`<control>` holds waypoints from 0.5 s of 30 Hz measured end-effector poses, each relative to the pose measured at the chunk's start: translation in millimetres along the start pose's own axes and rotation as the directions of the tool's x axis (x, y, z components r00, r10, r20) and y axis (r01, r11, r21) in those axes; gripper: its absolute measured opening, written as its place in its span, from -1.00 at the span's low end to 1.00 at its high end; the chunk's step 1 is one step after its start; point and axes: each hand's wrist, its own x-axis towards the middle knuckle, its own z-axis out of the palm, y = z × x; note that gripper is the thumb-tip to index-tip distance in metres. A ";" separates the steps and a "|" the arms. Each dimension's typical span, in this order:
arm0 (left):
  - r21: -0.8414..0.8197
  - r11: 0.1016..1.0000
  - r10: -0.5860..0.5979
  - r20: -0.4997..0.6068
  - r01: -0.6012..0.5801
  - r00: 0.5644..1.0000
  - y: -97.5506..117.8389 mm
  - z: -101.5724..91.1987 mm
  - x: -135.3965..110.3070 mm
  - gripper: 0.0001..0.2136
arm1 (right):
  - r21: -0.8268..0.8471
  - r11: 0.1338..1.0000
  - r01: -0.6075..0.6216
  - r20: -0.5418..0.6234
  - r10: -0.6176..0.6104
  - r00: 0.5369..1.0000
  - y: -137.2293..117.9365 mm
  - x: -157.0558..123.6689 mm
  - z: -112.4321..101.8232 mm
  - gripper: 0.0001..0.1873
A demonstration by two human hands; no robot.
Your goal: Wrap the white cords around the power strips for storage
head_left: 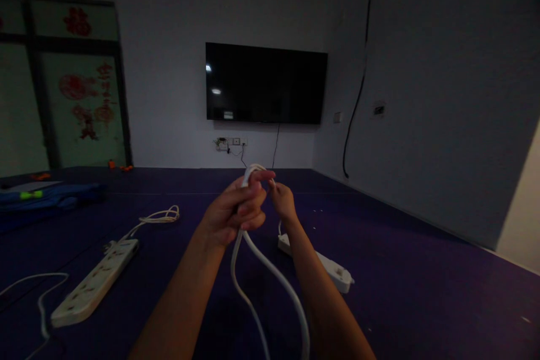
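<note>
A looped white power cord [276, 273] is gripped in my left hand [238, 208], its fingers wrapped round the bundled strands. Two lengths hang below that fist toward the bottom of the view. My right hand [282, 200] pinches the cord just to the right of the left fingers. Behind my right forearm lies a white power strip [333, 271], partly hidden by the arm, with a cord rising from its near-left end. Another white power strip [97, 281] rests on the left, with a plug and a loosely looped cord [158, 218] at its far end.
The purple surface [413, 270] runs back to the wall. Blue cloth [63, 196] lies at the far left, near small orange items [111, 163]. A television [265, 84] hangs above wall sockets [236, 141]. A dark cable [358, 95] dangles down the right wall.
</note>
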 end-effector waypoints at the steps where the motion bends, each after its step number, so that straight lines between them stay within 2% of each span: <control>1: -0.035 0.995 0.090 -0.070 -0.093 0.993 2.9 0.2 1.0 -0.69 | -0.019 1.000 -0.003 0.055 0.004 0.998 0.5 -0.4 1.5 -0.45; 4: -0.024 0.955 0.281 -0.244 -0.296 0.928 12.0 -6.7 4.2 -0.64 | -0.049 0.999 -0.003 0.266 0.016 0.964 -1.5 -3.5 8.3 -0.45; 7: 0.121 0.919 0.394 -0.337 -0.375 0.855 18.4 -21.3 5.7 -0.61 | -0.062 0.998 0.016 0.462 0.014 0.887 -7.3 -7.6 12.5 -0.51; 9: 0.259 0.895 0.438 -0.358 -0.363 0.825 20.2 -31.5 5.1 -0.55 | -0.069 0.997 0.031 0.550 0.012 0.835 -12.0 -9.1 11.5 -0.58; 11: 0.391 0.866 0.454 -0.353 -0.312 0.818 19.7 -40.2 4.0 -0.46 | -0.067 0.997 0.046 0.602 0.003 0.799 -17.0 -9.2 8.1 -0.62; 15: 0.621 0.763 0.454 -0.317 -0.179 0.833 10.2 -55.6 5.3 -0.36 | -0.025 0.997 0.071 0.633 -0.039 0.773 -26.5 -8.3 0.8 -0.64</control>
